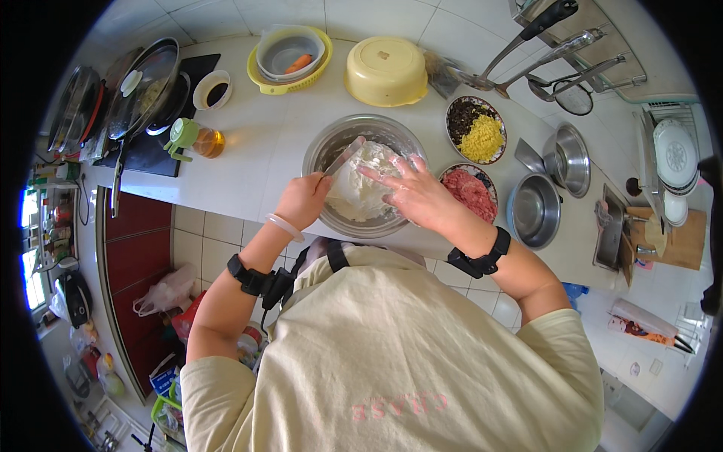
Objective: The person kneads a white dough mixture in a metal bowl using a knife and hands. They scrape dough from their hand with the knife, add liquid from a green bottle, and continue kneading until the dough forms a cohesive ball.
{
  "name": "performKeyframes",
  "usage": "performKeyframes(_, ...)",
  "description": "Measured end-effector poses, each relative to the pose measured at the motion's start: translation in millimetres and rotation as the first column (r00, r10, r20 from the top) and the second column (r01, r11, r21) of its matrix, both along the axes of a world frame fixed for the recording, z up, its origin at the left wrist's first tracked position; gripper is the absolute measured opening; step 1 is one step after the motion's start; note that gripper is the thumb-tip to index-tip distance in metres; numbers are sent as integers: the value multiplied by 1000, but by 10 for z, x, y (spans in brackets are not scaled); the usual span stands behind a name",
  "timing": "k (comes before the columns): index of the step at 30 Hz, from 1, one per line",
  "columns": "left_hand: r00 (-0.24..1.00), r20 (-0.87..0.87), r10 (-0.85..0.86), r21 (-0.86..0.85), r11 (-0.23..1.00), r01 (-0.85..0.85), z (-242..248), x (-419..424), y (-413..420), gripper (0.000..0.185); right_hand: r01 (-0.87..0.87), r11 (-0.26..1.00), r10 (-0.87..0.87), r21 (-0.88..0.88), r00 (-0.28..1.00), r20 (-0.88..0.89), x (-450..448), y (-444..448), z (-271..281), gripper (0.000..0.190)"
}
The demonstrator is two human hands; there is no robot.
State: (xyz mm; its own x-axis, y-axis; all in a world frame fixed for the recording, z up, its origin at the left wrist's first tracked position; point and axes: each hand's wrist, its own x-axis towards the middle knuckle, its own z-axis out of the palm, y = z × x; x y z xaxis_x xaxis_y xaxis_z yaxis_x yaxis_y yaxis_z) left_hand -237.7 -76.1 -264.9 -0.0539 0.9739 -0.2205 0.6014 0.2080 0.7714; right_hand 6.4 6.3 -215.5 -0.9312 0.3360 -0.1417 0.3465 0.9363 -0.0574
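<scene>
In front of me a stainless steel mixing bowl [318, 148] holds white flour and shaggy dough [370, 181]. At its left rim my left hand [306, 199] grips the end of a narrow flat utensil [345, 156], whose far tip reaches over the bowl. Flour coats part of that utensil, so its exact kind is unclear. My right hand [417, 189] comes over the bowl from the right, fingers spread above the dough and smeared with flour. Whether its fingertips touch the dough is hard to tell.
Right of the bowl are a plate of minced meat [470, 191] and a plate with yellow and dark chopped food [481, 138]. Beyond stand metal bowls [534, 212] and a sink [609, 243]. Behind are an upturned yellow basin [386, 70] and a yellow colander [325, 62]; left, an oil bottle [209, 142].
</scene>
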Motion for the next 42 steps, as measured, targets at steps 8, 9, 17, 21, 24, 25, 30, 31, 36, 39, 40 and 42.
performKeyframes(8, 693, 581, 426, -699, 698, 157, 170, 206, 70, 31, -22, 1000, 23, 9, 999, -23, 13, 9, -237, 14)
performKeyframes(9, 721, 569, 395, -690, 706, 158, 181, 237, 84, 32, -21, 1000, 21, 14, 1000, 15, -15, 7, -277, 15)
performKeyframes(17, 953, 280, -113, -583, 769, 262, 70, 102, 214, 36, -218, 959, 182, 181, 964, 194, 2, -69, -373, 15)
performKeyframes(21, 956, 270, -112, -598, 759, 257, 94, 49, 255, 35, -209, 964, 187, 162, 972, 145, 35, -19, -218, 14)
performKeyframes(24, 963, 252, -94, -578, 783, 228, 61, 46, 260, 35, -194, 966, 182, 173, 980, 87, 79, 20, -241, 15)
performKeyframes(25, 963, 261, -72, -592, 776, 218, 55, 32, 257, 35, -192, 964, 183, 182, 981, 65, 88, 37, -249, 16)
performKeyframes(30, 883, 449, 137, -652, 726, 219, -67, -79, 184, 34, -85, 996, 85, 19, 996, 37, 100, 201, -38, 20)
performKeyframes(31, 785, 552, 280, -695, 674, 249, -70, -128, 180, 34, -51, 999, 51, -18, 999, -1, 104, 254, -30, 22)
performKeyframes(36, 330, 773, 543, -634, 629, 450, 0, -177, 168, 33, 155, 436, -667, -886, 717, -203, 58, 407, -660, 26)
performKeyframes(39, 283, 790, 544, -608, 633, 479, -13, -188, 110, 33, -65, -227, -859, -972, 483, 168, -227, 364, -575, 29)
performKeyframes(40, 293, 791, 536, -607, 630, 485, -5, -165, 110, 33, -130, -394, -851, -910, 425, 308, -281, 345, -493, 29)
performKeyframes(42, 321, 791, 521, -610, 631, 479, 19, -135, 119, 33, -277, -467, -841, -840, 432, 325, -350, 357, -608, 29)
